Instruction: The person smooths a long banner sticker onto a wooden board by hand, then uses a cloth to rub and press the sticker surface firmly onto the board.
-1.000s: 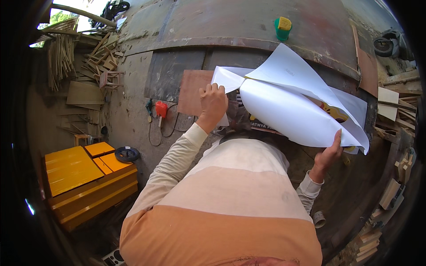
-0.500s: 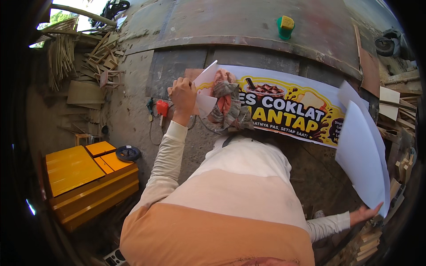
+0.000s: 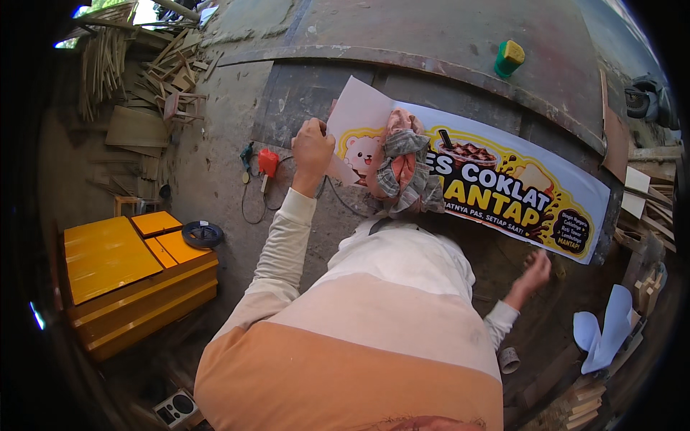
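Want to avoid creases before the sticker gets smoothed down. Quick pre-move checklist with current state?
1. Left hand holds the lifted corner of the banner sticker: ok.
2. Right hand on the sticker: not ok, it is just below the lower edge, holding nothing.
3. Sticker surface free: not ok, a bunched rag lies on it.
4. Backing sheet out of the way: ok, it lies crumpled at the far right.
5. Sticker flat past the rag: ok, no folds show.
6. Surface under the sticker clean: cannot tell.
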Tool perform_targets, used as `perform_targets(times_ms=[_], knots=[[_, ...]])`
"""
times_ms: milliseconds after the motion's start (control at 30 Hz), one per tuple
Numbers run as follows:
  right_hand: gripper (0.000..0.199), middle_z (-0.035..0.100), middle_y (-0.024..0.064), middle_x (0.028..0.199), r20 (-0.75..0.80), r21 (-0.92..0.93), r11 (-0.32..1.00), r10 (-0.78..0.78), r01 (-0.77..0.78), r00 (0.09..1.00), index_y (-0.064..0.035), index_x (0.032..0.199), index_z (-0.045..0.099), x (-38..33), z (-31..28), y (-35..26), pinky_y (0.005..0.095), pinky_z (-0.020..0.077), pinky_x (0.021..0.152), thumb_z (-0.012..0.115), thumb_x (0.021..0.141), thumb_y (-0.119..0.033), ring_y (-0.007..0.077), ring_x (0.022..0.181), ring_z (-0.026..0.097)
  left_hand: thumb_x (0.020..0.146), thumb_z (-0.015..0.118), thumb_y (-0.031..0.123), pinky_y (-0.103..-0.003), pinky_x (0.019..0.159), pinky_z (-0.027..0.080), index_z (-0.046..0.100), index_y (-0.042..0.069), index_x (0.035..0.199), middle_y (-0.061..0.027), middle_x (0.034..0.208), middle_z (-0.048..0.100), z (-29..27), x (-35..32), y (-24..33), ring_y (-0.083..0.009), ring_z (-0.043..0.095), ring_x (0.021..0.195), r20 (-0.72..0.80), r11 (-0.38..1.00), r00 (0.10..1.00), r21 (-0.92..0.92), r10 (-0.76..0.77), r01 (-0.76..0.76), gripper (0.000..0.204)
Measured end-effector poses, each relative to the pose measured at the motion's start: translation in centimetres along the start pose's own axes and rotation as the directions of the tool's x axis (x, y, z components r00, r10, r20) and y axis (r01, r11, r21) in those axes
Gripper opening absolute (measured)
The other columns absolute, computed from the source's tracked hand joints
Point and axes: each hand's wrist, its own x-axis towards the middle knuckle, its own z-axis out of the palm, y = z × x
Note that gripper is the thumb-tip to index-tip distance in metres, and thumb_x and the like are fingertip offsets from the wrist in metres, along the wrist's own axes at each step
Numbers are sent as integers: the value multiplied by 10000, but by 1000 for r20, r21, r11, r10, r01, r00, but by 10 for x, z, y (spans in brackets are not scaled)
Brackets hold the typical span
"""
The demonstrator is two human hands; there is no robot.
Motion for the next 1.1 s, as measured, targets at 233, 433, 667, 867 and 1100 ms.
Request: perform_targets(times_ms=[233,433,667,867,1100], knots=[[527,700,210,950,634,-130,830,-351,543,689,80,1080,676,-135,282,-53,418,543,825,749,924,-418,334,860,694,817,615,27,-484,859,534,624,11,1062,-179,1061,657,13,9,-33,-400,666,977,42,983,994,-161,96,-88,245],[783,624,280,1253,704,-458,688,-105,562,702,56,1225,572,-184,340,-64,481,502,972,823,790,-545,420,1202,611,826,610,11,-473,852,530,643,-1,1057,-183,1031,674,13,20,-55,-388,667,960,26,961,995,-263,97,-87,234],[759,613,288,1255,711,-483,740,19,468,703,47,1247,569,-204,368,-56,516,469,1033,883,697,-372,430,1210,599,847,661,47,-443,822,540,665,-9,1048,-180,989,692,20,30,-70,-371,681,913,-3,937,989,-320,148,-141,209],[791,541,277,1247,694,-445,626,-211,640,689,91,1265,546,-233,377,-56,495,468,1051,902,689,-319,464,1232,522,850,668,45,-422,815,543,675,-30,1054,-190,988,703,22,32,-74,-350,693,897,64,907,991,-414,118,-81,217],[909,546,217,1325,665,-429,679,-209,595,717,-76,1423,478,-246,387,-59,524,489,1058,914,692,-396,435,1291,516,849,675,30,-405,842,545,676,-27,1072,-192,1014,709,18,35,-78,-327,702,920,93,886,984,-455,150,-92,230]])
